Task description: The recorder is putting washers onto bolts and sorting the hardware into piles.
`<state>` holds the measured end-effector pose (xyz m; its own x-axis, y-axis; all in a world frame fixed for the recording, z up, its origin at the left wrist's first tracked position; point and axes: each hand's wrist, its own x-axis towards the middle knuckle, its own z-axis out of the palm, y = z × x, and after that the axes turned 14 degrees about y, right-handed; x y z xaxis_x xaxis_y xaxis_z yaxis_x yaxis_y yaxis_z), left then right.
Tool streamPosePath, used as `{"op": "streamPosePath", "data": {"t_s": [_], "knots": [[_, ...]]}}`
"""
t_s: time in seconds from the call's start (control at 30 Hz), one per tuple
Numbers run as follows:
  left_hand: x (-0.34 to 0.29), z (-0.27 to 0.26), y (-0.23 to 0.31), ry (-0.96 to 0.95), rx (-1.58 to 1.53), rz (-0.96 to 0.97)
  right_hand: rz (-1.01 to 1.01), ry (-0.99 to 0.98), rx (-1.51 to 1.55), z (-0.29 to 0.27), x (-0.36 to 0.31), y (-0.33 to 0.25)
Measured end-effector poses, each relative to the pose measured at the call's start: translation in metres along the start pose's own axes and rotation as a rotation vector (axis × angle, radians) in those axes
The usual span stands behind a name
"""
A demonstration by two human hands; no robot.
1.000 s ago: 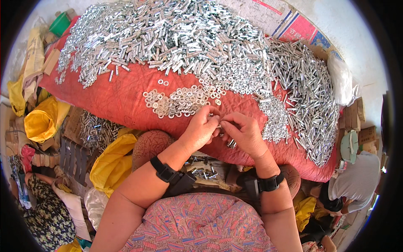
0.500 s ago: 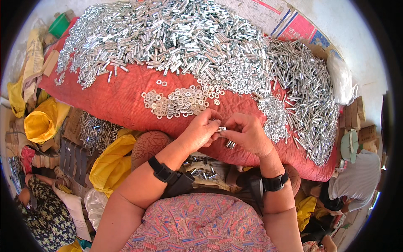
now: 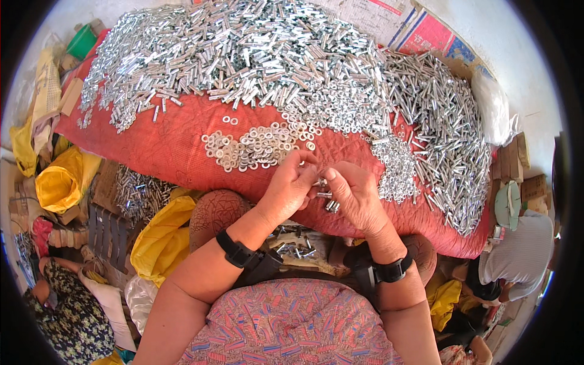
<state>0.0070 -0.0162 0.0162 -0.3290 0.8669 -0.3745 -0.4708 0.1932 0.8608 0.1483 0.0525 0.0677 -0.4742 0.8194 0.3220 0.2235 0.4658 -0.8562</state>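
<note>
Small silver bolt (image 3: 321, 182) pinched right between both hands, just above the near edge of the red cloth (image 3: 170, 152). Long axis roughly side to side, pointing from one hand toward the other. Left hand (image 3: 291, 185) fingers closed on one end, right hand (image 3: 353, 194) fingers curled on the other, with a few more bolts (image 3: 332, 205) tucked under its palm. Neither hand nearer, really. Washer pile (image 3: 255, 147) just beyond the left fingertips, nut heap (image 3: 395, 170) beside the right.
</note>
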Motion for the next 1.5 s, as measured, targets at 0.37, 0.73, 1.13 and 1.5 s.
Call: {"op": "streamPosePath", "data": {"t_s": [0.37, 0.73, 1.13, 1.5], "knots": [[0.001, 0.004, -0.003, 0.042, -0.06, -0.014, 0.027, -0.01, 0.031, -0.006, -0.004, 0.01], [0.035, 0.001, 0.032, 0.215, 0.623, 0.706, 0.04, 0.24, -1.339, -0.159, 0.016, 0.102], [0.136, -0.026, 0.044, 0.61, 1.176, 0.736, 0.309, 0.312, -1.022, -0.188, 0.004, 0.129], [0.047, -0.016, 0.035, 0.107, -0.193, 0.026, 0.137, 0.153, -0.088, -0.047, -0.004, 0.032]]}}
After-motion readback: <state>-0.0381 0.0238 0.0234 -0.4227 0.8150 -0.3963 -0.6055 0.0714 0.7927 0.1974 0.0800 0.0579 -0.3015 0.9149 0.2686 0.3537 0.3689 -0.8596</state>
